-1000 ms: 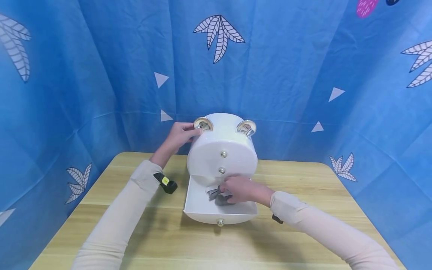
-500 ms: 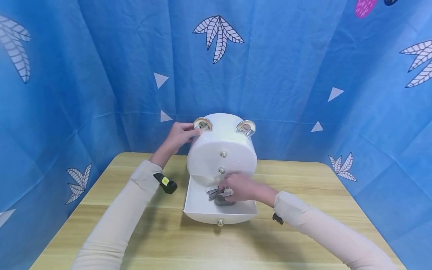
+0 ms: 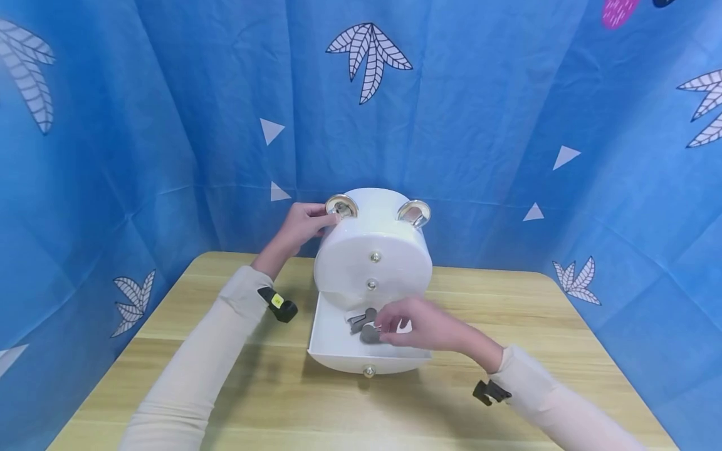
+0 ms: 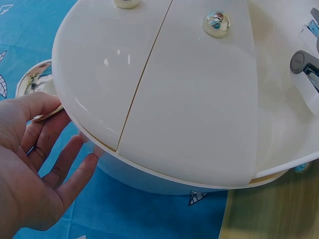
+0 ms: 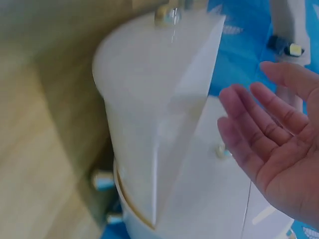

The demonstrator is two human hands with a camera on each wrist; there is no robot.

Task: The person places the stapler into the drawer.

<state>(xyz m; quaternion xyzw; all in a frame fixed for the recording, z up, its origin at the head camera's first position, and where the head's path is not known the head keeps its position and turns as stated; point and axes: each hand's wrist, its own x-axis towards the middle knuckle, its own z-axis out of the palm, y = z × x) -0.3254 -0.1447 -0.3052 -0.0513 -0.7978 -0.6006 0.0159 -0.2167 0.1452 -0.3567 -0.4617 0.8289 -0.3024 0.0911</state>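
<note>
A round white drawer box with gold ear-shaped ornaments stands on the table, its lowest drawer pulled out. My left hand pinches the gold left ear between thumb and fingers, its other fingers spread beside the box's side. Two small grey items lie in the drawer: one with a forked metal end, the other round-ended. They look like small staplers. My right hand hovers over the drawer's right part, fingers loosely bent; the right wrist view shows its palm bare.
The wooden table extends around the box. A blue patterned curtain hangs behind and at both sides. Another gold ear sits on the box's right top. Round gold knobs stick out of the drawer fronts.
My right hand has drawn back to the right and up from the grey items, leaving both in the drawer. The left hand keeps its hold on the ear.
</note>
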